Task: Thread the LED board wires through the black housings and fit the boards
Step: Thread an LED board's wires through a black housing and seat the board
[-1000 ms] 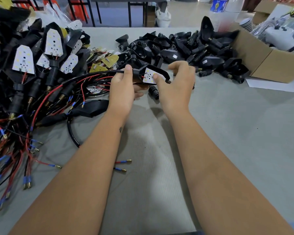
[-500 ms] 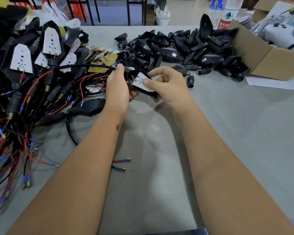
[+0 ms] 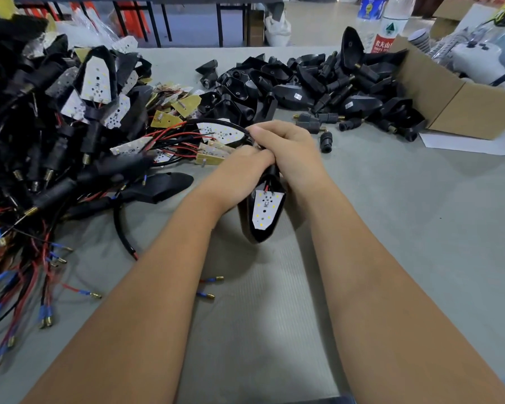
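at far right on the grey desk (image 3: 391, 228), an open cardboard box (image 3: 461, 109) holding white plastic parts, a clear bag and a black cable; exact contents hard to make out. behind its near corner, two clear bottles (image 3: 388, 21): one with a red-and-white label carrying a green triangle and chinese characters, the other with a blue label too small to read.

held above the desk centre, a black housing (image 3: 258, 225), pointed tip aimed toward the viewer, its stem up in the hands. seated in its hollow, a white led board (image 3: 265, 207), arrow-shaped, dotted with small yellow leds and dark holes, some tiny unreadable print near its wide end. red and black wires (image 3: 268, 186) leaving the board's wide end and vanishing into the stem under the hands.

left hand (image 3: 239, 170) curled against the stem, fingers clamped on the housing's neck. right hand (image 3: 289, 150) wrapped over the same stem from the far side, fingers closed round it, touching the left.

loose black housings (image 3: 289, 83) heaped mid-desk near the box; a small white sticker on one, unreadable. finished assemblies (image 3: 79, 94) with boards and red, black and blue-tipped leads piled at left, spare boards (image 3: 219, 132) just beyond the hands.
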